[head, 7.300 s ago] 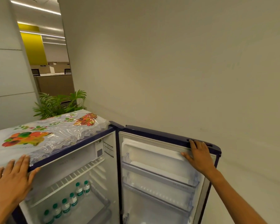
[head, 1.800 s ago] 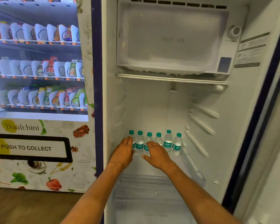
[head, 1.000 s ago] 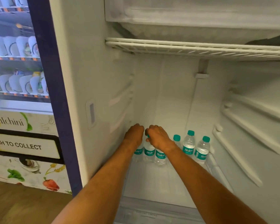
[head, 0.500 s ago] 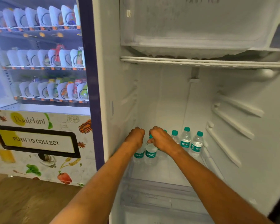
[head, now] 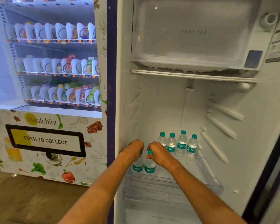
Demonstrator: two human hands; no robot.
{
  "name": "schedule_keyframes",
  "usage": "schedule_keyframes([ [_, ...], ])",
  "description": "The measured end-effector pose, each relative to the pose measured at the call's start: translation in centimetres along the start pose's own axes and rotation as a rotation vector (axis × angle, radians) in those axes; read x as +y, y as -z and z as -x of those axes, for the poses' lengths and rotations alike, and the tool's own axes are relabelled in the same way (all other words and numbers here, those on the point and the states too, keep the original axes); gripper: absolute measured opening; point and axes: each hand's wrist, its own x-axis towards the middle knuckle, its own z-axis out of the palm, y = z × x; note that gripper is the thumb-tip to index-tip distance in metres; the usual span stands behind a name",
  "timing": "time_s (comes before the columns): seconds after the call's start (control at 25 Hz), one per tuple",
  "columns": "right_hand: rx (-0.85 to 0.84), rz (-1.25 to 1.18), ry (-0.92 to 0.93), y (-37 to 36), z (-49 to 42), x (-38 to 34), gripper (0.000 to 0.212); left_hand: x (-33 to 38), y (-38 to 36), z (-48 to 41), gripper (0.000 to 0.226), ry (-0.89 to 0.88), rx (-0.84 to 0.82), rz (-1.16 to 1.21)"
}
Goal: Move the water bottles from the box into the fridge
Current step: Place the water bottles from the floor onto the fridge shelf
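Observation:
The fridge (head: 225, 143) stands open in front of me. Several small clear water bottles with teal caps (head: 181, 143) stand in a row at the back of its glass shelf (head: 205, 172). My left hand (head: 133, 148) grips the top of one water bottle (head: 137, 166) near the shelf's front left. My right hand (head: 158, 153) grips the top of a second water bottle (head: 150, 167) right beside it. Both held bottles are upright, their caps mostly covered by my fingers. No box is in view.
A frosted freezer compartment (head: 192, 38) fills the fridge's top, with a wire shelf (head: 192, 75) under it. A clear crisper drawer (head: 155, 191) lies below the glass shelf. A snack vending machine (head: 45, 88) stands to the left on a wooden floor (head: 31, 199).
Both hands have drawn the two gripped bottles from the back row toward the shelf's front left. The view has pulled back and risen a little.

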Motion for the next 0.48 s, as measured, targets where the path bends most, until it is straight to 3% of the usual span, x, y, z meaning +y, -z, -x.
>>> schedule_keyframes([
  [0.24, 0.013, -0.051, -0.056, 0.1, -0.1, 1.2, 0.038, 0.3, -0.3, -1.0, 0.04, -0.023, -0.005, -0.045],
  [0.48, -0.098, -0.161, -0.071, 1.4, -0.4, 3.5, 0.054, 0.4, 0.4, -2.5, 0.041, -0.02, -0.012, -0.066],
])
